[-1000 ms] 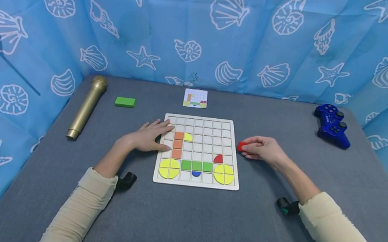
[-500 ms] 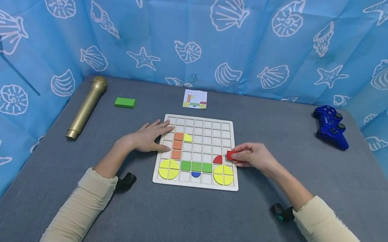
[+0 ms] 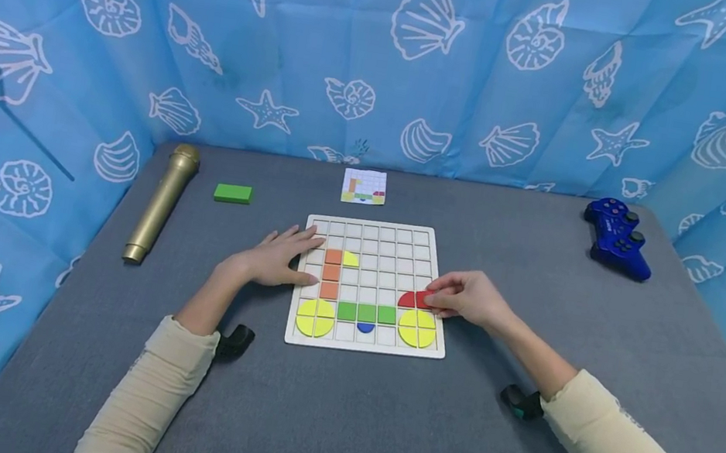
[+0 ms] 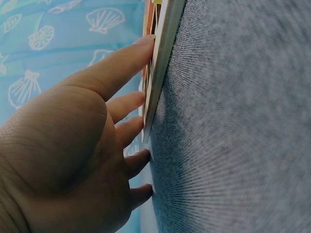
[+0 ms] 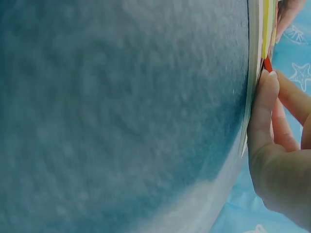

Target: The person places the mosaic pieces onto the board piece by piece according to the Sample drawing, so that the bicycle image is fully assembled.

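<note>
A white grid board lies on the table with flat coloured pieces in several of its cells. At its right side my right hand pinches a red square tile between thumb and fingers. The tile sits over the cell just right of a red quarter-circle piece and above a yellow circle of quarter pieces. My left hand rests on the board's left edge with fingers spread, beside a column of orange squares. In the left wrist view the left thumb touches the board's edge.
Behind the board lies a small pattern card. A green block and a gold microphone are at the left. At the far right is a blue game controller. A blue shell-patterned curtain hangs behind the table.
My right hand has carried the red tile leftward and toward me, from beside the board onto the cell next to the red quarter-circle. My left hand has stayed in place.
</note>
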`<state>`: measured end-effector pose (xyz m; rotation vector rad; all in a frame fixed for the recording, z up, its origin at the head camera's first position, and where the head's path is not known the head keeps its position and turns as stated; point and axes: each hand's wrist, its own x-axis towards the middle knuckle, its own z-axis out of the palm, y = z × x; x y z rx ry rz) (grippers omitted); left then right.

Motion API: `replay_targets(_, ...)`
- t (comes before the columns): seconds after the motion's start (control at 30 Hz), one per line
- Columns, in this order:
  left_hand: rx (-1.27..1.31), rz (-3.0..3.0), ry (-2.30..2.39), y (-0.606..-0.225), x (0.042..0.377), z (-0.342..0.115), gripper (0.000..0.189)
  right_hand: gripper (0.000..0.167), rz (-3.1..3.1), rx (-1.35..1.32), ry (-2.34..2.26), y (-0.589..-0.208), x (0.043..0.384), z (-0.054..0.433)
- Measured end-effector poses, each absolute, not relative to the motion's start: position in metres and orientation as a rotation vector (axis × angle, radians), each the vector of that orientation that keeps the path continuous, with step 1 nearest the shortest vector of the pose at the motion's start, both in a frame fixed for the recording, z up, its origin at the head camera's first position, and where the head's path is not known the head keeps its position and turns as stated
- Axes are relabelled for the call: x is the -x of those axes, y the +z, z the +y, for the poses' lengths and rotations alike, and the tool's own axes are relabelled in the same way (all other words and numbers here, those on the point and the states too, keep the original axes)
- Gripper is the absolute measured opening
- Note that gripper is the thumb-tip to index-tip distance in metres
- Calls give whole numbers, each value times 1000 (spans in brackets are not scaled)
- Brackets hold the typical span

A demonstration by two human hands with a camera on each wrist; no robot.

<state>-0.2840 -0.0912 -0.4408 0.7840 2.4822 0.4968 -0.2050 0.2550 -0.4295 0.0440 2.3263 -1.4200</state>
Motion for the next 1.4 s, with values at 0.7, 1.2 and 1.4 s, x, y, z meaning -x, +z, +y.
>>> replay_targets(0.7,-798,2487,500,-440,282,-92,78,27,2513,-88,-1313,-427,203,249)
replay_targets(1.2,-807,2496,504,-439,282,-93,78,31,2268,-220,-1533,-421,206,252)
replay_targets(1.4,-810,2487,520,-436,280,-93,78,43,2056,-243,-1675,-425,208,261)
